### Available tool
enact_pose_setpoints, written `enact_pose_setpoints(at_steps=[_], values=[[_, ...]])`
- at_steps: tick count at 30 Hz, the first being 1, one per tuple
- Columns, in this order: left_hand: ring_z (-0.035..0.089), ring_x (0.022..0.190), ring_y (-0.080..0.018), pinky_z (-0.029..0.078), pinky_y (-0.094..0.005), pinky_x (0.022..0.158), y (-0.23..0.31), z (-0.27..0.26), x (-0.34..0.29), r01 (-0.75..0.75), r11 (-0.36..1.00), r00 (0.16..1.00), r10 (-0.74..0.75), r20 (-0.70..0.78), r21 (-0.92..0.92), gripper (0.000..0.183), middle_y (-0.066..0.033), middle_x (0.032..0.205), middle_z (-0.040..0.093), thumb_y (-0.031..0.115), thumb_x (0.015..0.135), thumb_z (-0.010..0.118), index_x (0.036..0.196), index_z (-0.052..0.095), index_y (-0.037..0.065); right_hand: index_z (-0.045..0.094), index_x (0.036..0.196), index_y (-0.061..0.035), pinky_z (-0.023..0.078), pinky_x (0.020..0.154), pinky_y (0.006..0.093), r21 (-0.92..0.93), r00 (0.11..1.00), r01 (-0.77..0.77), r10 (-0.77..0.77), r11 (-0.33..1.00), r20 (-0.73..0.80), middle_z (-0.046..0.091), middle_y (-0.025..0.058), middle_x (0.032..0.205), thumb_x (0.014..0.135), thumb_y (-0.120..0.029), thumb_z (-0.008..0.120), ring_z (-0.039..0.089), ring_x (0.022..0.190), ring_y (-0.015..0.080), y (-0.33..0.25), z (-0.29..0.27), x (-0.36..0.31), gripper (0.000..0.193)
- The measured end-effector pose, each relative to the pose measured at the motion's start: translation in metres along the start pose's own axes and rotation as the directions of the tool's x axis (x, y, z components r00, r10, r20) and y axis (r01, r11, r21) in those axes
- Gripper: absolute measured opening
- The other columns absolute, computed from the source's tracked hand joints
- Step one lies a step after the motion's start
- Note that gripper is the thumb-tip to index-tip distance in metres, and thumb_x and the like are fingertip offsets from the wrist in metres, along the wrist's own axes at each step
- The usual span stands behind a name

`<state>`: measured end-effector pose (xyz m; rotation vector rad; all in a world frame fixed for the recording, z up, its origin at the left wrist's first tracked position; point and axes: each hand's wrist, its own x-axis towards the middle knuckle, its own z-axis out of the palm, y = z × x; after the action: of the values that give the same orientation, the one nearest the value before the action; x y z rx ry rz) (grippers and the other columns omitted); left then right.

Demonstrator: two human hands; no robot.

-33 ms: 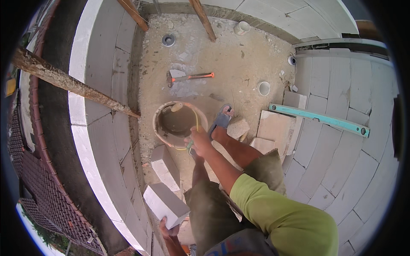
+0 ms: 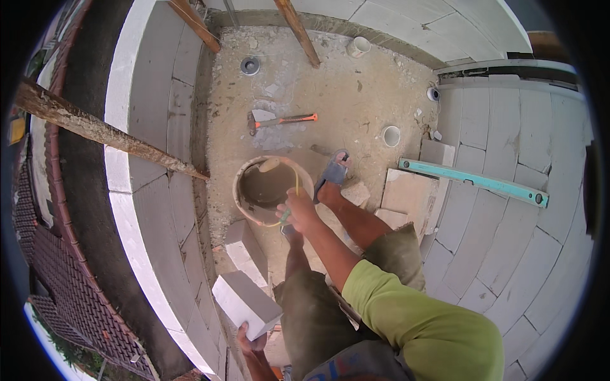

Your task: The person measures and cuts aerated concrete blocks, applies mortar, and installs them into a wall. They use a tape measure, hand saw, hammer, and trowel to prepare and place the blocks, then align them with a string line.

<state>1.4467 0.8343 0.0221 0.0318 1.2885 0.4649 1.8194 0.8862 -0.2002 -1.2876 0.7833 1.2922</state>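
My left hand (image 2: 253,341) grips the lower end of a whitish rectangular building block (image 2: 248,303) and holds it tilted. My right hand (image 2: 297,208) is closed on the yellow bucket handle (image 2: 298,180), which has a green part at my fingers. That thin handle arcs over a round bucket (image 2: 237,198) of grey-brown, wet-looking mix in front of me. Just inside its far rim shows a rounded beige object (image 2: 269,165), its kind unclear. Between bucket and held block, a second block (image 2: 246,253) rests on the floor.
A hammer (image 2: 286,119) with orange ends lies beyond the bucket. Pale block walls enclose the floor; a turquoise spirit level (image 2: 473,180) rests at the right. Wooden poles (image 2: 114,130) slant in at left and back. Pipe openings (image 2: 391,135) stick up from the floor. My sandalled foot (image 2: 333,174) is beside the bucket.
The bucket and my right hand have shifted slightly right against the floor. The whole view has tipped a little. My left hand keeps its hold on the block.
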Motion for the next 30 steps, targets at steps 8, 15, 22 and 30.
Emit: enact_pose_setpoints(at_steps=[8, 15, 22, 30], values=[[0.060, 0.137, -0.0327, 0.047, -0.0560, 0.115, -0.032, 0.210, 0.075, -0.055, 0.997, 0.986, 0.045, 0.158, 0.061, 0.086, -0.0099, 0.145, 0.064, 0.042, 0.084, 0.081, 0.158, 0.049, 0.011, 0.054, 0.122, -0.0164, 0.042, 0.118, 0.0739, 0.589, 0.992, 0.002, -0.076, 0.808, 0.101, 0.051, 0.0082, 0.095, 0.115, -0.021, 0.054, 0.059, 0.113, 0.0316, -0.227, -0.093, -0.071, 0.008], [0.061, 0.132, -0.0335, 0.050, -0.0526, 0.111, -0.116, 0.410, 0.159, 0.119, 0.988, 0.964, -0.139, 0.227, 0.101, 0.086, -0.0104, 0.143, 0.063, 0.044, 0.085, 0.082, 0.156, 0.047, 0.009, 0.050, 0.121, -0.0129, 0.036, 0.126, 0.0725, 0.810, 0.982, 0.187, -0.077, 0.555, -0.174, 0.053, 0.0104, 0.098, 0.117, -0.024, 0.047, 0.051, 0.145, 0.0482, -0.345, -0.155, -0.010, 0.012], [0.066, 0.125, -0.0292, 0.054, -0.0436, 0.105, -0.158, 0.522, 0.246, 0.271, 0.937, 0.890, -0.331, 0.312, 0.221, 0.075, -0.0109, 0.134, 0.068, 0.034, 0.089, 0.083, 0.150, 0.053, 0.003, 0.051, 0.130, 0.0016, 0.044, 0.127, 0.0598, 0.894, 0.980, 0.179, -0.150, 0.410, -0.127, 0.063, 0.0226, 0.133, 0.118, -0.017, 0.043, 0.056, 0.142, 0.0398, -0.414, -0.195, 0.075, 0.023], [0.068, 0.125, -0.0311, 0.053, -0.0487, 0.109, -0.157, 0.573, 0.328, 0.198, 0.895, 0.903, -0.325, 0.282, 0.400, 0.070, -0.0146, 0.133, 0.071, 0.030, 0.088, 0.081, 0.147, 0.058, 0.001, 0.063, 0.141, -0.0009, 0.060, 0.097, 0.0477, -0.515, 0.989, -0.042, -0.038, 0.856, -0.145, 0.070, 0.0239, 0.126, 0.110, -0.033, 0.056, 0.074, 0.112, 0.0382, -0.433, -0.263, 0.098, 0.045]])
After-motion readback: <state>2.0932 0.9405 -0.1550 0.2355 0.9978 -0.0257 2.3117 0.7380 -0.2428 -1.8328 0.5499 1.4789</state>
